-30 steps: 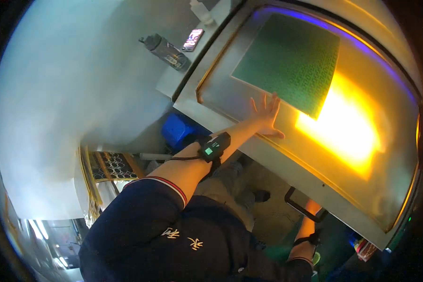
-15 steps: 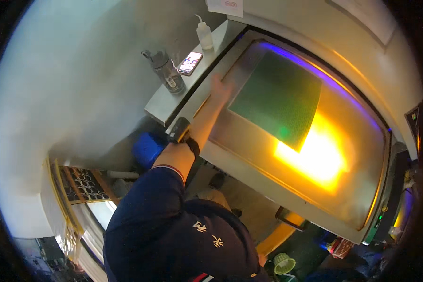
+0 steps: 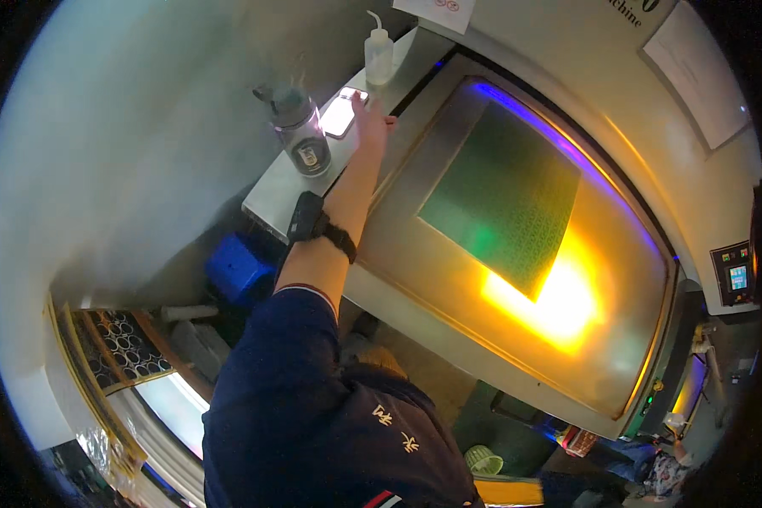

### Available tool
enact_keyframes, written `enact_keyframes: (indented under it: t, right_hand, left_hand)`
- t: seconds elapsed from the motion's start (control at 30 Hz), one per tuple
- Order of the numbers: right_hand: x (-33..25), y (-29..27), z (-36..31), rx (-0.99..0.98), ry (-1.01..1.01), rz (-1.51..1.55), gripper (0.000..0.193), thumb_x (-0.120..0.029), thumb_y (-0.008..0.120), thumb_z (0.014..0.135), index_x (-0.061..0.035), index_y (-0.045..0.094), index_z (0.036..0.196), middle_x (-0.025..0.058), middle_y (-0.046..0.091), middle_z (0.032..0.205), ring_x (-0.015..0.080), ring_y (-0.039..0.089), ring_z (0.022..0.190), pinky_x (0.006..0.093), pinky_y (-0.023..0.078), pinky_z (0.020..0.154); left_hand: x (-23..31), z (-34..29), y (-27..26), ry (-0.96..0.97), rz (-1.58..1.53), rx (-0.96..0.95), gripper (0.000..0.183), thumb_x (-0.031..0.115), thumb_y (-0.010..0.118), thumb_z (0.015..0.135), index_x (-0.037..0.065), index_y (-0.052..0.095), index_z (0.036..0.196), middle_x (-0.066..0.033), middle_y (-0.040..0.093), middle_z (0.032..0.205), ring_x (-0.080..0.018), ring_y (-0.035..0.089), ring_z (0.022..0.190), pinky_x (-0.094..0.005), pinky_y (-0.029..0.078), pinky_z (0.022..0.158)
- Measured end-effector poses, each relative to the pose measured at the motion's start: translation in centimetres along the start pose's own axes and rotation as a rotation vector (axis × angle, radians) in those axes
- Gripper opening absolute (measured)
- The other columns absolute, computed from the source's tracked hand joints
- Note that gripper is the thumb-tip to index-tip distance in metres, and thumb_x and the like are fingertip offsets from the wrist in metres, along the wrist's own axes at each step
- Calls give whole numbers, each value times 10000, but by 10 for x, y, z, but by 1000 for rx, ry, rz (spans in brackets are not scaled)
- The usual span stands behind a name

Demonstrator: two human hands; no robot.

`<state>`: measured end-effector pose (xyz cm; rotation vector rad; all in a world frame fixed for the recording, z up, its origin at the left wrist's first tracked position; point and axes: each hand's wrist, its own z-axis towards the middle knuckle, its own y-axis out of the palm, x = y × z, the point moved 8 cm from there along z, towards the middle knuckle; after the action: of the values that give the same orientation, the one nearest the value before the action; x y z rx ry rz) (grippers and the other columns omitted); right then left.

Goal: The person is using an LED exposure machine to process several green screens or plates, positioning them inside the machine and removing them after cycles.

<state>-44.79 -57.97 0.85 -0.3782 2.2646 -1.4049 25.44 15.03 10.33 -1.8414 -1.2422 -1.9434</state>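
Observation:
My left hand (image 3: 371, 123) reaches over the ledge with fingers apart. One finger touches or hovers just over the screen of a phone (image 3: 339, 115), which lies face up and glows white. The thumb points away to the right, and nothing is held. A dark strapped device (image 3: 308, 218) sits on that wrist. Beside the phone stands a clear drink bottle with a grey lid (image 3: 303, 140); a white squeeze bottle with a bent spout (image 3: 379, 59) is behind it. My right hand is out of view.
To the right, a dark green patterned panel (image 3: 504, 190) lies on a large framed glass bed (image 3: 423, 279), lit bright yellow from below. A control panel (image 3: 737, 275) hangs at far right. Below are a blue bin (image 3: 241, 269), a green basket (image 3: 483, 460) and another person (image 3: 665, 474).
My left hand has moved from the bed's left edge up and left to the phone. The phone's screen has turned from a coloured picture to mostly white. The view has shifted slightly.

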Motion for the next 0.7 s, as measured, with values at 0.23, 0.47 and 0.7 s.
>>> enact_keyframes:
  t: [0.23, 0.47, 0.7]
  right_hand:
    - [-40, -98, 69, 269, -341, 384, 367, -100, 576, 826, 3, 653, 1170, 151, 685, 1055, 255, 637, 968, 356, 503, 841]
    - [-300, -133, 53, 129, -1170, -235, 469, 7, 583, 771, -95, 650, 1225, 141, 677, 1187, 314, 620, 1134, 406, 502, 942]
    - [-414, -40, 25, -214, -1477, -127, 550, -16, 600, 763, -126, 602, 1301, 139, 615, 1297, 313, 570, 1210, 418, 450, 1030]
  left_hand:
    - [-18, -224, 106, -58, 337, -867, 778, 367, 692, 901, 77, 283, 1495, -197, 410, 1449, -302, 580, 1111, -391, 502, 923]
    - [-26, -474, 91, 705, 1340, -1679, 938, 552, 724, 784, 106, 322, 1505, -177, 301, 1558, -354, 263, 1453, -488, 212, 1190]
    - [-93, -395, -3, 482, 1857, -1405, 659, 191, 680, 796, 198, 482, 1425, -14, 547, 1412, -354, 590, 1155, -600, 468, 910]
